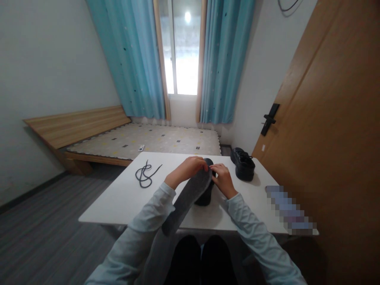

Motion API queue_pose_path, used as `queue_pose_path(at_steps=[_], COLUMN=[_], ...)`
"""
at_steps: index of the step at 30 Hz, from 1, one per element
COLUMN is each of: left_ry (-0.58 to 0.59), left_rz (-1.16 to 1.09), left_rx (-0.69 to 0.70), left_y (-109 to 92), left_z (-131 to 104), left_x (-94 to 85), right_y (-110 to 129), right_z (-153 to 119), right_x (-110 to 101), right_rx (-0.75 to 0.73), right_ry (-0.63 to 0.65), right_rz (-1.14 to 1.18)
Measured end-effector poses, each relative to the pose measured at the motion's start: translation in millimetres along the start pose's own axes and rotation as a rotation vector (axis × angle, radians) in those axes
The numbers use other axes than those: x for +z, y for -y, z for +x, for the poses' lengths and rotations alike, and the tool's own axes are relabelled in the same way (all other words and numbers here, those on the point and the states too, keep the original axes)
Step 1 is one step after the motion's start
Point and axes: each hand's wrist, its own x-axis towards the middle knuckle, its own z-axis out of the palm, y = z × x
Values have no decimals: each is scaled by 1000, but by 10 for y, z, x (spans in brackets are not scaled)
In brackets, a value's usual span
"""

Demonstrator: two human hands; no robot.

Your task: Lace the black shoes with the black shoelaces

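Observation:
A long grey insole-like strip (pixel 187 198) slants from the middle of the table down toward the lap. My left hand (pixel 190 168) is closed on its upper end, fingers over the top. Close by on the right, my right hand (pixel 223 177) has its fingers pinched together at the strip's upper right edge; whether it grips the strip there is too small to tell. Beneath and behind the strip, a black shoe (pixel 204 197) rests on the white table (pixel 109 204), partly hidden by the strip and my hands.
A second black shoe (pixel 244 164) stands at the table's back right. A dark shoelace (pixel 144 176) lies loosely looped at the left. A blurred flat item (pixel 287 209) is at the right edge. Beyond the table is a bed (pixel 166 138); a wooden door (pixel 335 118) stands right.

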Motion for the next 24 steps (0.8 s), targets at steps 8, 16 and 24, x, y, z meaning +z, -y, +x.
queue_pose_path(at_steps=[8, 16, 24], left_ry=[99, 308, 461], left_rz=[188, 385, 283], left_rx=[12, -92, -108], left_y=[8, -129, -94], left_z=[49, 90, 208], left_x=[90, 219, 247], right_y=[-78, -103, -127], right_z=[205, 284, 295], right_x=[-21, -25, -19], right_rx=[63, 105, 133], right_ry=[21, 5, 7], right_rz=[164, 140, 163])
